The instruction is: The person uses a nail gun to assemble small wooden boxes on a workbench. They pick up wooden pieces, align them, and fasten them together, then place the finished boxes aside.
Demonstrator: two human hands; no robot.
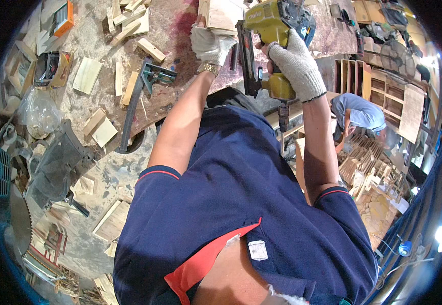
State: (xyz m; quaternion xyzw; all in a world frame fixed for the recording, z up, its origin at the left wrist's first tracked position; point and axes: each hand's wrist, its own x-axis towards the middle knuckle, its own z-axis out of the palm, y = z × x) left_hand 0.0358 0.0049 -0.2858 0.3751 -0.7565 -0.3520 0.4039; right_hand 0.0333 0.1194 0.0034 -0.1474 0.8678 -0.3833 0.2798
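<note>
My right hand (298,66), in a white knitted glove, is wrapped round the handle of a yellow and black nail gun (262,21). Its black magazine stands upright to the left of that hand, and an air hose fitting hangs from the handle's near end. Left of the tool, my gloved left hand (211,46) grips the near left side of a pale wooden piece (225,14) built of boards, cut off by the upper edge. The nail gun's nose is close to this wood; whether they touch I cannot tell. A gold watch (209,68) circles my left wrist.
A dusty workbench (178,35) carries loose wood blocks (151,50), a green and black clamp tool (157,76) and an orange box (63,19). A circular saw blade (20,218) stands at the left. Another person (358,114) bends over stacked wood strips (368,157) at the right.
</note>
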